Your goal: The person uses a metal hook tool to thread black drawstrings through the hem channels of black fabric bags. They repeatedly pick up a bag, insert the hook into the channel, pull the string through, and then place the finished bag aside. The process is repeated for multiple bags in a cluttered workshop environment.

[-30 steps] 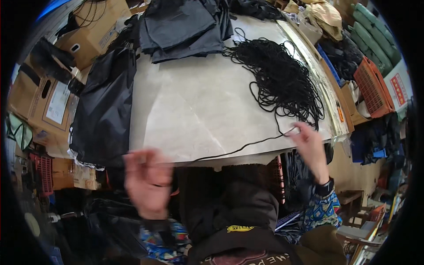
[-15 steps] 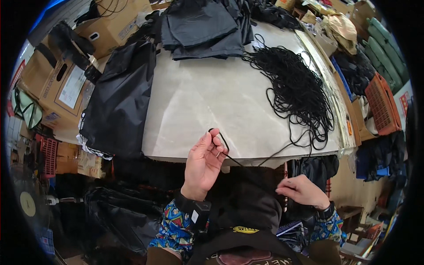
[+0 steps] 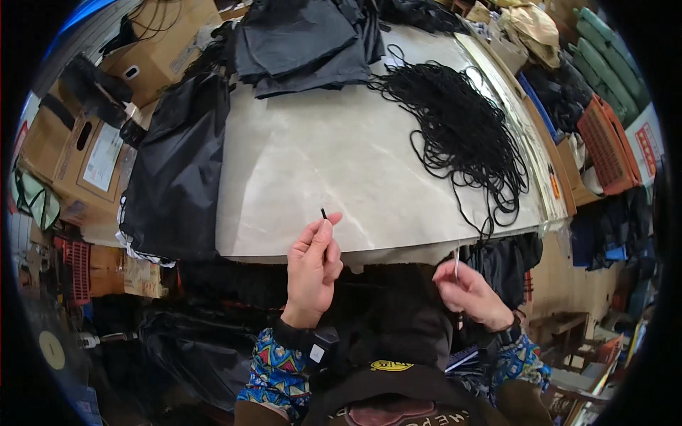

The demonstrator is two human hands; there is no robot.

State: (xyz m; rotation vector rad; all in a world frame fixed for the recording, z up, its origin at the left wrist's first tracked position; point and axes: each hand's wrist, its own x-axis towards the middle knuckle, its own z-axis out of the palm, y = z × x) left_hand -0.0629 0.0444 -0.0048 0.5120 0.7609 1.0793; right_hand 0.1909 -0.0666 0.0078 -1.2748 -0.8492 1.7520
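Observation:
My left hand [image 3: 311, 266] is raised just past the table's near edge, its thumb and fingers pinched on a black cord [image 3: 324, 214]. A short end of that cord pokes up above the fingertips; its other part is hidden in the hand. To the right, beside the near table edge, my right hand [image 3: 470, 292] is closed around a thin, pale, upright thing [image 3: 457, 260], too small to name. A large tangled heap of black cord [image 3: 462, 121] lies on the right of the pale table [image 3: 305, 184], loose loops trailing toward the near edge.
Folded black fabric pieces [image 3: 298, 50] lie stacked at the table's far side. More black fabric [image 3: 174, 170] covers its left part. Cardboard boxes [image 3: 85, 153] stand at the left; an orange-red plastic crate [image 3: 609, 145] is at the right. Black sheeting [image 3: 199, 341] lies below left.
The cord no longer visibly stretches from my left hand toward the heap; a short end stands up instead. My right hand has moved up and now shows a thin pale thing. The view shifted slightly.

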